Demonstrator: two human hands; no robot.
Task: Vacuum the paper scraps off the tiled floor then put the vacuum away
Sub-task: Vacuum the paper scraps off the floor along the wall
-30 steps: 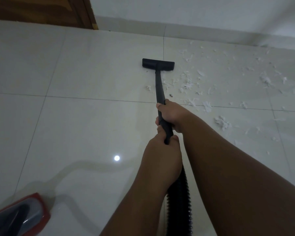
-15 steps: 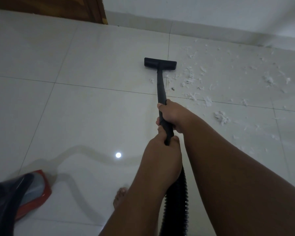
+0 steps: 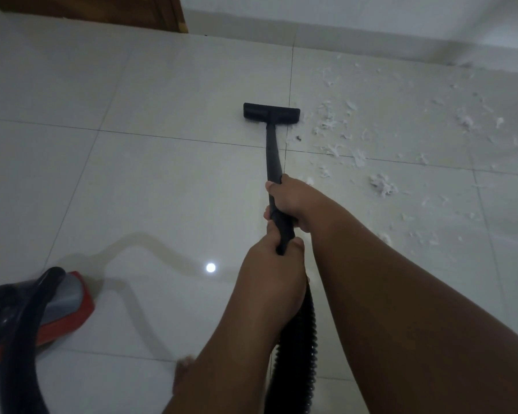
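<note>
Foot [image 3: 184,367]: toes only, bottom edge, lower centre, half hidden behind the left forearm.
Hose [image 3: 296,339]: ribbed black, dropping from the wand's near end between the two forearms.
Vacuum body [image 3: 69,309]: red and grey, lower left corner, on the tiled floor [image 3: 162,189]; more of it in frame than half a second ago (a black tube [image 3: 27,312] arches over it).
Left hand [image 3: 274,273]: fingers curled tight round the wand's near end, same grip as before.
Right hand [image 3: 293,204]: just beyond the left, fingers wrapped round the wand; grip unchanged.
Wand [image 3: 272,150]: black, running from the hands up to the frame centre.
Floor head [image 3: 271,113]: flat on the tiles, centre frame, right end at the scatter's left edge; hardly shifted.
Paper scraps [image 3: 383,183]: white, strewn over the right half, middle right to upper right.
Door [image 3: 102,10]: brown wood, upper left.
</note>
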